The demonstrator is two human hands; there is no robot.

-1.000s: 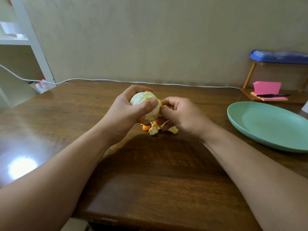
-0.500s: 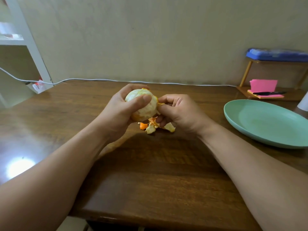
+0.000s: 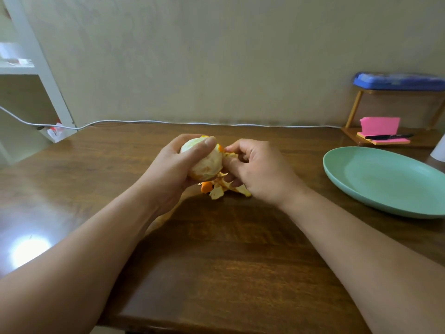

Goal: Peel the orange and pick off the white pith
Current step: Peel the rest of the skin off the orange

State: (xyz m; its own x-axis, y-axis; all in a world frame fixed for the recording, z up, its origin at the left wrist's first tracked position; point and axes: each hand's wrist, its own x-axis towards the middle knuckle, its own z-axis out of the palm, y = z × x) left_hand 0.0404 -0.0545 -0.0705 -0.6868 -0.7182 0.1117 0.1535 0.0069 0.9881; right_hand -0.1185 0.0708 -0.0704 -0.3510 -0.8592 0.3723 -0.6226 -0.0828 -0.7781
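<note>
Brown wooden surface (image 3: 216, 273) carries peel scraps (image 3: 218, 191) just below the hands. The left hand (image 3: 168, 172) curls its fingers round the mostly bare orange (image 3: 207, 165), mid-surface. At its 3 o'clock, the right hand (image 3: 260, 169) pinches a rind strip (image 3: 228, 155). Best to pull slowly, thumb close to the tear. No writing is legible.

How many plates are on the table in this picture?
1. The green plate lies on the right side of the wooden table, apart from the orange; the frame cuts off its right edge.

Bare forearms (image 3: 91, 251), left hand (image 3: 168, 172), right hand (image 3: 262, 174)
</note>
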